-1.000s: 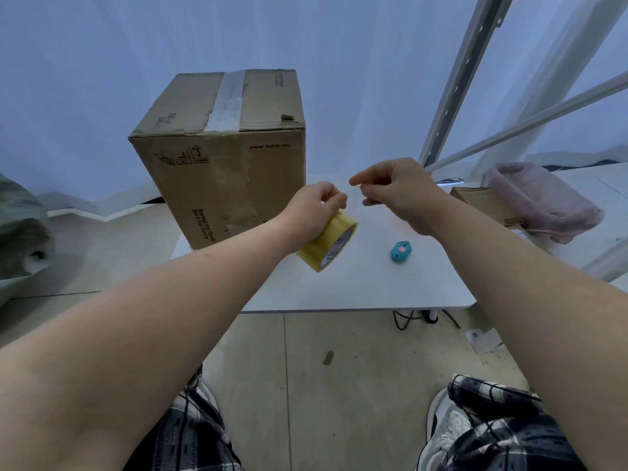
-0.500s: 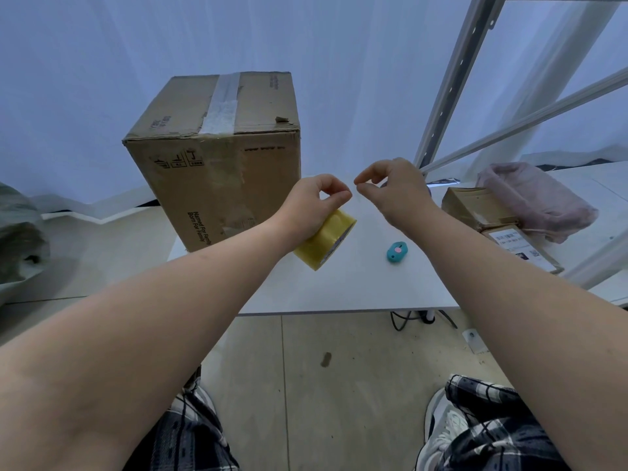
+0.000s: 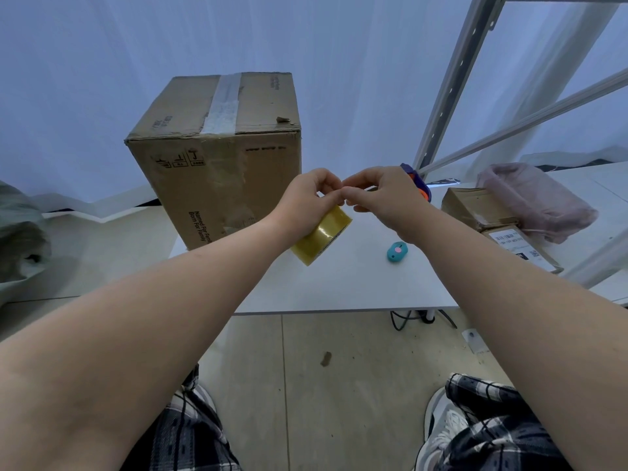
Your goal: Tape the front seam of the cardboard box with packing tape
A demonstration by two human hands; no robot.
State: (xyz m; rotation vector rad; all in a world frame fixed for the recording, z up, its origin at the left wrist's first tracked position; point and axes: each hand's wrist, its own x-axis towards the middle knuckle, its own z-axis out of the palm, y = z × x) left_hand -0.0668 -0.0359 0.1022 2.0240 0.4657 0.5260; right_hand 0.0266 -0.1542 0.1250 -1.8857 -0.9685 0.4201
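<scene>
Yellowish packing tape roll (image 3: 321, 235) sat clamped in the left hand (image 3: 306, 202) above the white table (image 3: 356, 283). Right hand (image 3: 384, 198) pinched thumb and forefinger together at the roll's top edge, right of the cardboard box (image 3: 221, 158).

There were three cardboard boxes: one large (image 3: 217, 158) and two small (image 3: 475, 207) (image 3: 521, 248). One tape roll (image 3: 321, 236), two hands (image 3: 306, 202) (image 3: 384, 198).

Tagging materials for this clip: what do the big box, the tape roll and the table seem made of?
Box: brown cardboard, matte, scuffed, with printed marks and old tape on top. Tape roll: glossy yellowish translucent film, probably plastic. Table: smooth white top, likely laminate; cannot tell for sure.
</scene>
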